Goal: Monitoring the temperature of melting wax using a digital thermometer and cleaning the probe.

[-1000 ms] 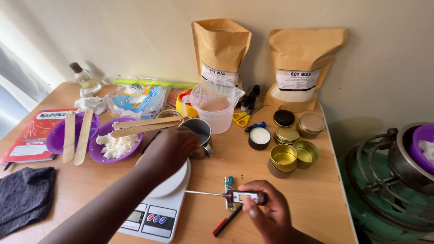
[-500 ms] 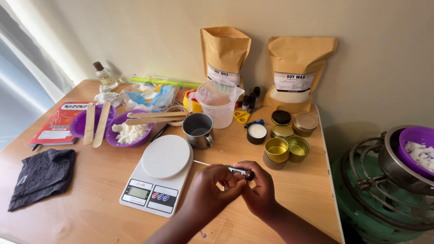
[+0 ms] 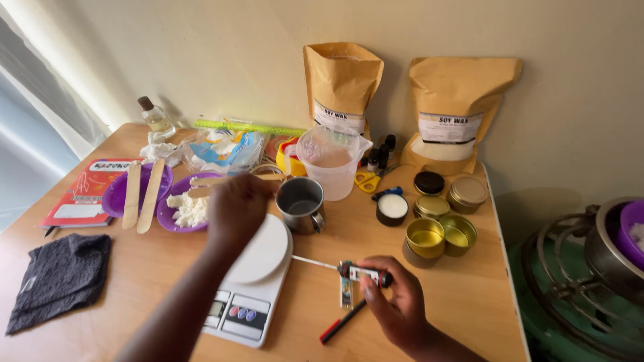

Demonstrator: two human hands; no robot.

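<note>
My right hand is closed around the body of a probe thermometer, whose thin metal probe points left toward the white kitchen scale. A red-and-black pen lies just under that hand. My left hand reaches across the scale, palm down, over two wooden sticks that rest on a purple plate of white wax flakes. Its fingers are hidden, so I cannot tell whether it grips a stick. A metal cup stands right beside it.
Behind stand a clear measuring jug, two brown paper bags, several small gold tins, yellow scissors and a small bottle. A black cloth and red booklet lie left. A stove burner is off the table's right edge.
My left hand has left the thermometer and moved up and left over the scale to the wooden sticks. My right hand still holds the thermometer low over the table.
</note>
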